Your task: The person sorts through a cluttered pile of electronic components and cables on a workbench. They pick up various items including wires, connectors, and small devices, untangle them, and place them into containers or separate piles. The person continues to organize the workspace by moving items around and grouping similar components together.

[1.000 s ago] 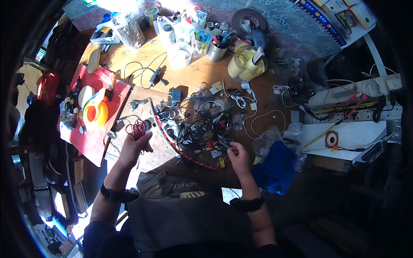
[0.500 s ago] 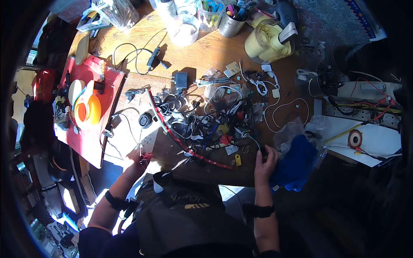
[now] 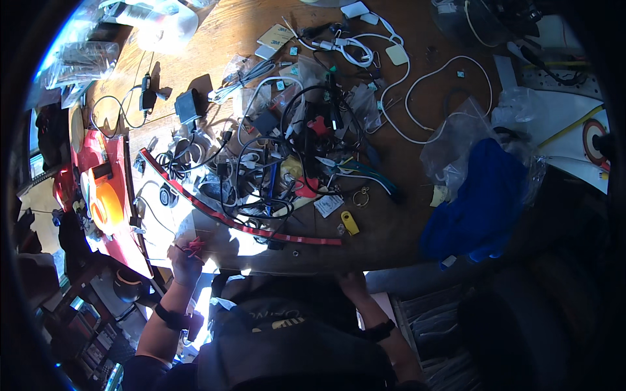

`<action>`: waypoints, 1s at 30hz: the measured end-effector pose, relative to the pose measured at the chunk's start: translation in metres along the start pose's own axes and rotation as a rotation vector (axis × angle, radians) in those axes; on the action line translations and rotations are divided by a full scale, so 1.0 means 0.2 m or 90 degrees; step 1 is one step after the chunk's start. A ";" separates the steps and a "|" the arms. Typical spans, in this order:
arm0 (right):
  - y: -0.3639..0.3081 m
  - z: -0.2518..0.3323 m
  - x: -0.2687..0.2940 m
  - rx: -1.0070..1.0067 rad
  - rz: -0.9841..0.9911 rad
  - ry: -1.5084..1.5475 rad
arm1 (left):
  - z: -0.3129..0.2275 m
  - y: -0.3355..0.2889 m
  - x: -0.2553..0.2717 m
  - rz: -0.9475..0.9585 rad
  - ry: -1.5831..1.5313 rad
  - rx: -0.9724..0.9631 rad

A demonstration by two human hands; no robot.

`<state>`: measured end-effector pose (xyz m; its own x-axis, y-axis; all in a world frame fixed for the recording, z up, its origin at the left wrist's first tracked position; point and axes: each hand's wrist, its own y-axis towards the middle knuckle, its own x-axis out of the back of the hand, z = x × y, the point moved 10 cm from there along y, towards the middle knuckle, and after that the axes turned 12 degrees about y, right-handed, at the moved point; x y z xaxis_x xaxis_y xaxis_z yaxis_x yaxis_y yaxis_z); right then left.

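Wooden table (image 3: 417, 221) nearer, right hand (image 3: 352, 281) withdrawn

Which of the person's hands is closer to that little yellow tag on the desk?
Right. The right hand sits at the desk edge just below the yellow tag; the left hand, holding red wire, is far off to its left.

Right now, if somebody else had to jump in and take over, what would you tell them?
Left hand: at the near edge of the wooden table, pinching a small bundle of red wire.
Right hand: down at the table's near edge, apparently empty; its fingers are hard to see.
On the table: a big tangle of cables, a long red strip running beside it, pliers and a yellow tag near the middle, a blue cloth to the right.
Done: the red wire is out of the pile.
Left: the tangle is still unsorted.
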<state>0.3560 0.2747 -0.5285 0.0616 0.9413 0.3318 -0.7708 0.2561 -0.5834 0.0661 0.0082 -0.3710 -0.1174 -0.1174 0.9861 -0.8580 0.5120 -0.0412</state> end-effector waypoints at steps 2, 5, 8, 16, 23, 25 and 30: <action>0.11 0.17 -0.05 0.297 -0.026 0.001 | 0.05 -0.02 -0.04 0.001 -0.065 0.035; 0.23 -0.05 -0.11 0.061 -0.018 0.057 | 0.19 -0.11 -0.16 0.087 -0.303 0.142; 0.28 -0.13 -0.26 -0.076 -0.022 0.066 | 0.24 -0.15 -0.18 0.087 -0.474 0.171; 0.84 -0.20 -0.65 -0.088 -0.015 -0.029 | 0.04 -0.01 0.00 0.012 -0.040 -0.048; 1.37 -0.20 -0.80 -0.073 -0.009 -0.136 | 0.04 0.02 -0.03 0.069 -0.125 -0.055; 1.46 -0.21 -0.82 -0.080 -0.005 -0.157 | 0.04 0.03 -0.02 0.076 -0.108 -0.059; 1.55 -0.25 -0.84 -0.102 0.004 -0.187 | 0.02 0.05 -0.03 0.111 -0.094 -0.071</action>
<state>0.1396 0.2078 -0.8020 -0.1456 0.8453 0.5141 -0.6598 0.3042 -0.6871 0.0570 0.0102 -0.3774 -0.3374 -0.1382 0.9312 -0.7591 0.6249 -0.1824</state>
